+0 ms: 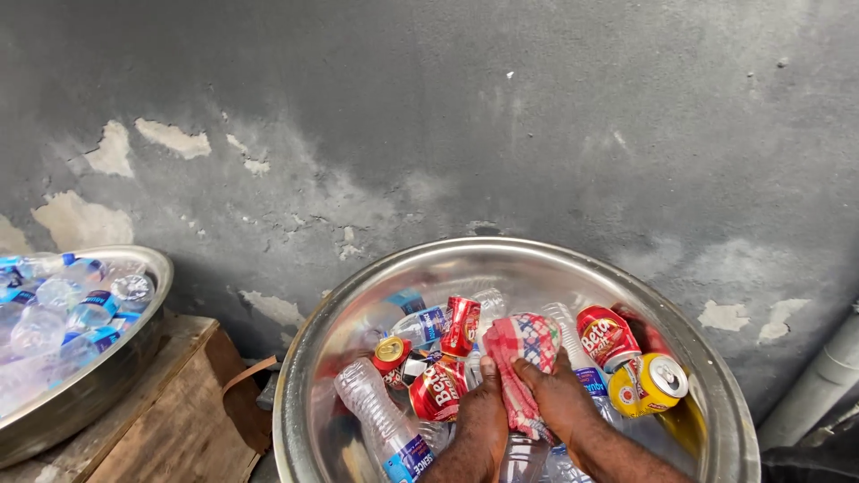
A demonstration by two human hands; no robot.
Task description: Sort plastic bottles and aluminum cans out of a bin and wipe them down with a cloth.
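Hands meet inside a large shiny metal basin (716, 394) seen from above; the left hand (483, 416) and the right hand (559, 398) sit side by side, both closed on a red-and-white checked cloth (522, 353) bunched between them, the left thumb pressed on its left edge and the right fingers clamped over its lower right part; the cloth lies near the middle of the basin, on top of the drinks; around it are red cans (608, 335), a yellow can (651, 385) to the right, and clear plastic bottles (380, 420) with blue labels; a second metal basin (148, 268) at the left edge holds more plastic water bottles (67, 313) and rests on a wooden crate (170, 411); behind everything stands a dark grey wall (537, 116) with patches of flaked paint.
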